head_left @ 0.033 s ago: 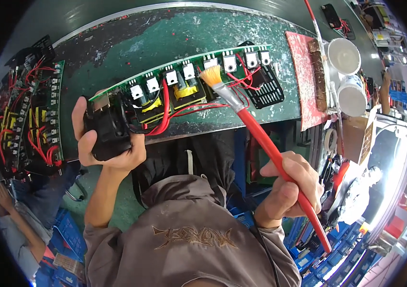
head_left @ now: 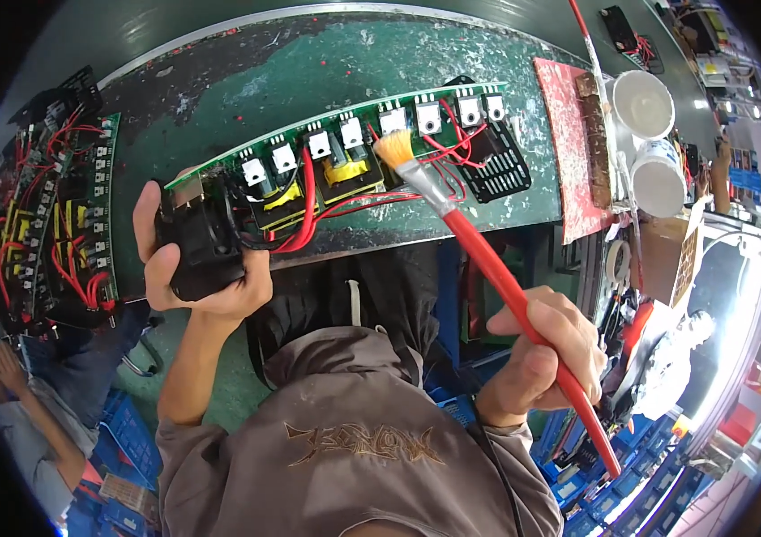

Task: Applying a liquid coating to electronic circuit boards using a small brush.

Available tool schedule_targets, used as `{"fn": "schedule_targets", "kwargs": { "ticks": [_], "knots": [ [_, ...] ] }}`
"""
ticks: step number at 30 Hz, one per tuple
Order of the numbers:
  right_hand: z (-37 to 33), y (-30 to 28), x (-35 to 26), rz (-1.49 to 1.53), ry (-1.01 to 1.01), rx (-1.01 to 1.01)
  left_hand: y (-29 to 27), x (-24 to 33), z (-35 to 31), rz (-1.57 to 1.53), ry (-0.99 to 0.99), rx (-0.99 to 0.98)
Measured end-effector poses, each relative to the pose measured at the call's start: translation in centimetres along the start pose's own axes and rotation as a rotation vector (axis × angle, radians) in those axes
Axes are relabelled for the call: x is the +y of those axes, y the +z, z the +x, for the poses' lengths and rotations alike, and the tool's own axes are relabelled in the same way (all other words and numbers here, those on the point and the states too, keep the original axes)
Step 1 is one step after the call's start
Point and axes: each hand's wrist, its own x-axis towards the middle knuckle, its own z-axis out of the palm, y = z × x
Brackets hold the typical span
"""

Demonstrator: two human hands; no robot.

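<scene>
My left hand is closed round a black plastic end piece at the left end of a long green circuit board. White-faced components line the board's edge, with yellow-wrapped transformers and thick red wires on the near side. A black slotted end plate hangs on wires at the board's right end. In my right hand is a paintbrush with a red handle, gripped partway along. Its pale yellow bristles are at the white components near the board's middle; whether they touch is hard to tell.
Several similar boards stand at the left. A paint-spattered red board lies to the right, beside two white tubs and another long red-handled stick. A cardboard box is below them. Another person's arm shows at lower left.
The brush tip has shifted slightly downward, toward me. The board has moved a touch; both hands keep their hold.
</scene>
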Motion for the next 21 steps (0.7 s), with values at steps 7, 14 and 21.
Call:
{"fn": "schedule_targets", "kwargs": {
  "ticks": [7, 14, 21],
  "knots": [
    [0.0, -0.7, 1.1, -0.026, -0.049, 0.121, 0.0, 0.3, 0.4, -0.047, 0.0, 0.005],
    [0.1, -0.6, 0.0, -0.147, 0.055, 0.102, -0.4, -0.1, 0.3, 0.003, 0.02, -0.017],
    [1.0, -1.4, 1.4, -0.259, 0.071, 0.164, -0.1, 0.3, 0.6, -0.028, 0.018, -0.032]
  ]
}}
